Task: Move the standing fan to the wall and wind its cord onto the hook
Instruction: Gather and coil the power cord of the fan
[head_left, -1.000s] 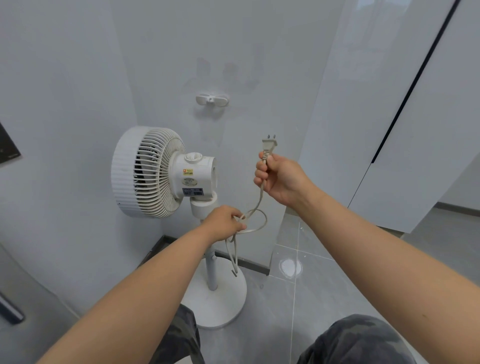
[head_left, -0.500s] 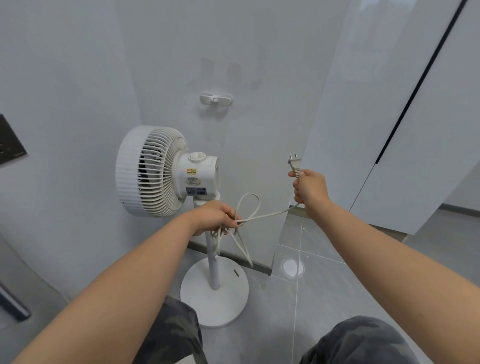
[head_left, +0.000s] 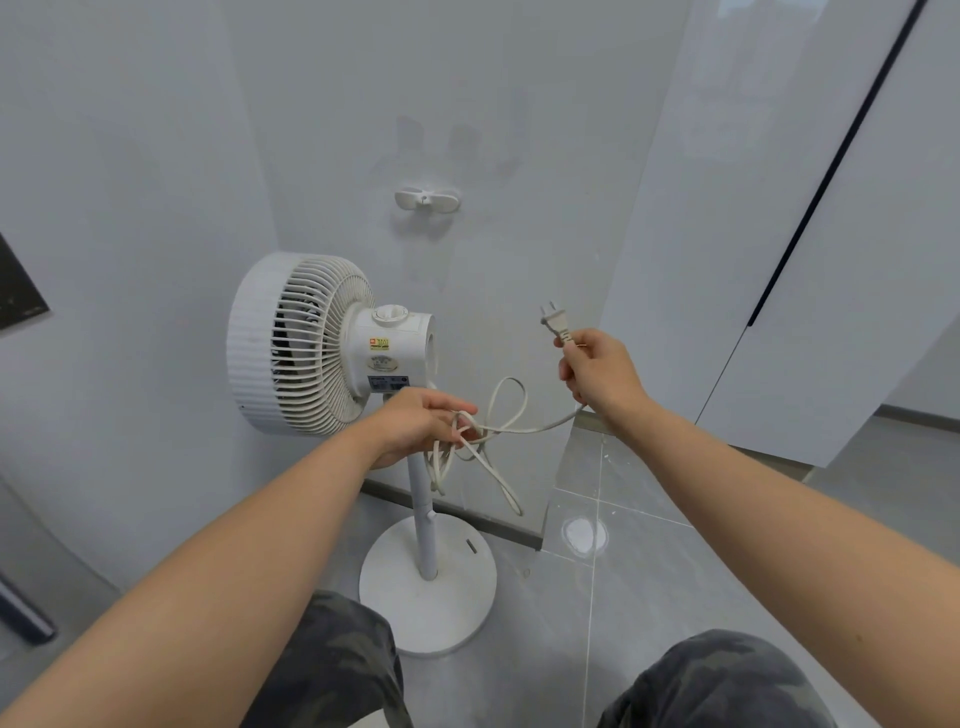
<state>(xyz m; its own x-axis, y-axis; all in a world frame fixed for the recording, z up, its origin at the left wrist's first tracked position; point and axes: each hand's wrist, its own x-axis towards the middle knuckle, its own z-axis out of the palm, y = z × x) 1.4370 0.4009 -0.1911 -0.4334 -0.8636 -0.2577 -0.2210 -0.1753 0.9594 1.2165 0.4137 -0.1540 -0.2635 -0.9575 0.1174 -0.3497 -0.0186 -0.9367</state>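
— What is the room like?

— Pale grey walls meet in a corner above a grey tiled floor (head_left: 649, 571). The standing fan (head_left: 311, 343) is in that corner. Its round base (head_left: 431, 613) sits on the tiles close to the skirting, and its head faces left.

— And around it?

— The white hook (head_left: 427, 200) is on the wall above the fan, with no cord on it yet. Tall glossy white doors (head_left: 779, 260) stand to the right of the fan. Far to its left there is a dark panel (head_left: 15, 291) on the wall. Camouflage trousers (head_left: 353, 665) show in front of the base.

— The hands?

— The left hand (head_left: 415, 421) grips a bunch of cord (head_left: 545, 427) loops in front of the fan's pole, and strands hang down from it. The right hand (head_left: 602, 371) is closed round the cord just below the plug (head_left: 555, 323), to the right of the fan's head, with the prongs up.

— What has changed?

— Half a second ago the plug was further right of the fan, and it has come back a little nearer. The loop between the hands, small a second ago, now stands tall.

— Room to move?

— There is bare wall between the fan and the hook, and free floor to the right of the base.
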